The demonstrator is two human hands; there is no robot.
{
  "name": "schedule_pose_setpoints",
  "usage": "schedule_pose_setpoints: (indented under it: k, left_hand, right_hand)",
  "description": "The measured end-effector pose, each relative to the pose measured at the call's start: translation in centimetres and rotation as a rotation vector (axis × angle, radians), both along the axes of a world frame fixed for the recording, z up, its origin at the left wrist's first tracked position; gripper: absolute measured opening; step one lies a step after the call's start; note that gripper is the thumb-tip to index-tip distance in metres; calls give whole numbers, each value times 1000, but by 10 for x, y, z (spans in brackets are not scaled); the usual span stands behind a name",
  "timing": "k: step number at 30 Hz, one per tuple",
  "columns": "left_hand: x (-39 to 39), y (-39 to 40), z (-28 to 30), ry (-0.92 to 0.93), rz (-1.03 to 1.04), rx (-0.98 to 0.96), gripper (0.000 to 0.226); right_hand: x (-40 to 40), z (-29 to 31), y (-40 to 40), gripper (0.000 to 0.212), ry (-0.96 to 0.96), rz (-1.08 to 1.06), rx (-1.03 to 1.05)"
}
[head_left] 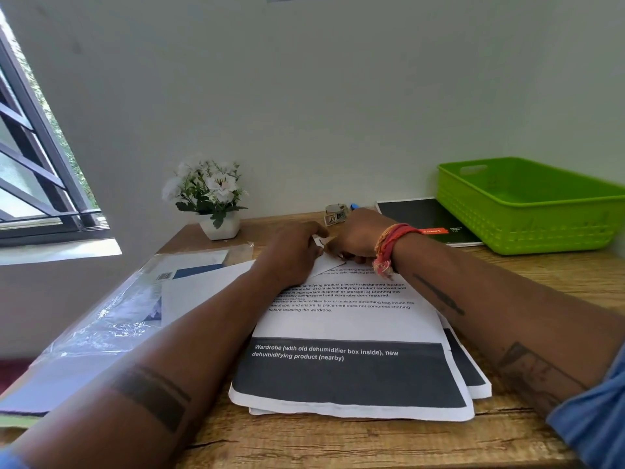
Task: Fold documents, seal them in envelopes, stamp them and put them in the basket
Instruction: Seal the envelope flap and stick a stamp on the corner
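- At frame centre, my left hand (294,252) and right hand (355,236) meet, fingers curled on a small white envelope (326,262); whether they pinch it, I cannot tell.
- It lies atop the printed documents (351,333) on the wooden surface (338,441).
- The green basket (527,211) sits at the right.

A stack of printed documents (351,363) lies flat on the near middle of the wooden desk, white pages with black text and a dark band along the near edge, the lower sheets fanned out to the right. At its far end lies a small white envelope (329,264), partly hidden. The green plastic basket (527,228) sits far right, well apart from the stack.
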State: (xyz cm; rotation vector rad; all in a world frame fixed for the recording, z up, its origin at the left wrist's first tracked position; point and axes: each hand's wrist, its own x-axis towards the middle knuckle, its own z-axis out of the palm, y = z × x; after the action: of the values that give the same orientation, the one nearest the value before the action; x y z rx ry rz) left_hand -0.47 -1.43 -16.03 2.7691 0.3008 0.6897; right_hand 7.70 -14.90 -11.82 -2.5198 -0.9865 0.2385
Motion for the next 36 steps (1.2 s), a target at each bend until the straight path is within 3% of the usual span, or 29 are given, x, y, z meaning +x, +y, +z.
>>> schedule_pose_setpoints:
  k: [5, 9, 13, 21, 28, 36]
  left_hand:
    - [4, 4, -3, 45, 4, 52, 20]
    - [4, 5, -2, 38, 4, -11, 16]
    - [2, 3, 3, 46, 5, -30, 18]
    - [6, 2, 4, 69, 69, -61, 14]
    - [22, 5, 16, 241, 137, -128, 26]
    - [29, 5, 12, 165, 245, -94, 32]
  right_hand:
    - [3, -4, 2, 37, -112, 77, -44]
    - [16, -14, 4, 29, -226, 73, -44]
    - [15, -13, 3, 36, -267, 150, -101]
    - [27, -2, -7, 53, -147, 234, -217]
    - [34, -4, -9, 45, -75, 247, -191]
    - [39, -5, -8, 48, -45, 262, -189]
